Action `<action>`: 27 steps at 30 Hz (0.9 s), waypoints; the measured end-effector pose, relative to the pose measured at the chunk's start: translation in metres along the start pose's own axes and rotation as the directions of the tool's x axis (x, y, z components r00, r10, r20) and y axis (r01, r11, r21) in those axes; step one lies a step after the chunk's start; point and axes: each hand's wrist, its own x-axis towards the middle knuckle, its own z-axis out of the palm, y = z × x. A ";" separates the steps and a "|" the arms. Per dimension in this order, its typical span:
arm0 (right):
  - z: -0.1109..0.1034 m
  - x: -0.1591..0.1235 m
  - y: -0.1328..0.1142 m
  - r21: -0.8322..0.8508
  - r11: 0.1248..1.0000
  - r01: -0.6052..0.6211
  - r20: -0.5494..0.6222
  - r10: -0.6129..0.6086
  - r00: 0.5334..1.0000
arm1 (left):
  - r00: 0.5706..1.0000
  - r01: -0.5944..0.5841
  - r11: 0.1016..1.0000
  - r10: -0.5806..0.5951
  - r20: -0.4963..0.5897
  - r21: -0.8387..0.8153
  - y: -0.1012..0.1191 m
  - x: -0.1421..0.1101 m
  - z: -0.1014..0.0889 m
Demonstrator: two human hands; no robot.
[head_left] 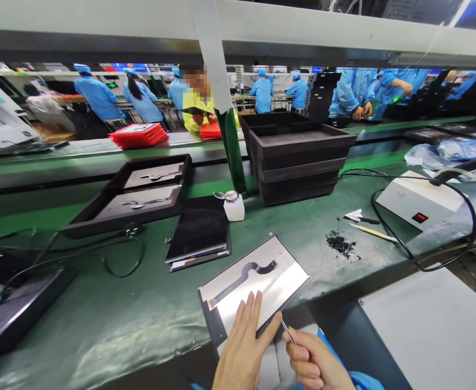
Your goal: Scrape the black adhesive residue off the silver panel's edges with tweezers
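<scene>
"How many hands are at the bottom centre?"
"Two: one left hand point(241, 341) and one right hand point(313, 357), with one thin metal tool point(287, 331)."
"And panels?"
"One panel point(276, 284) with one ribbon cable point(230, 288), lower centre. Two tray panels point(111, 208), each with a cable, in one black tray point(184, 187), middle left. At least two dark panels point(201, 227), piled at centre."
"Other items?"
"One white bottle point(234, 208), centre. Middle right: one scrap heap point(340, 245), one yellow stick point(373, 232), one white box point(420, 195). Two red stacks point(140, 136), upper left and upper centre."
"People?"
"Across the top, one person in yellow point(197, 108) and at least seven people in blue point(99, 95)."
</scene>
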 end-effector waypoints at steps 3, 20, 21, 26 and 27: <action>0.003 0.001 0.001 0.011 1.000 -0.011 0.045 0.010 0.999 | 1.000 0.009 1.000 -0.010 -0.008 -0.030 0.001 0.002 -0.001; 0.002 -0.004 0.006 -0.529 0.840 0.121 -0.118 -0.214 0.970 | 0.996 0.047 0.997 -0.042 -0.082 0.056 0.006 0.003 0.005; 0.001 -0.004 0.008 -0.511 0.852 0.112 -0.117 -0.198 0.973 | 0.995 0.043 0.996 -0.036 -0.097 0.073 0.006 0.003 0.006; -0.010 -0.005 0.020 -0.704 0.619 0.349 -0.073 -0.552 0.831 | 0.995 0.027 0.995 -0.017 -0.098 0.098 0.006 0.007 0.003; -0.011 -0.007 0.022 -0.775 0.495 0.393 -0.042 -0.661 0.749 | 0.995 0.024 0.995 -0.015 -0.101 0.094 0.006 0.007 0.002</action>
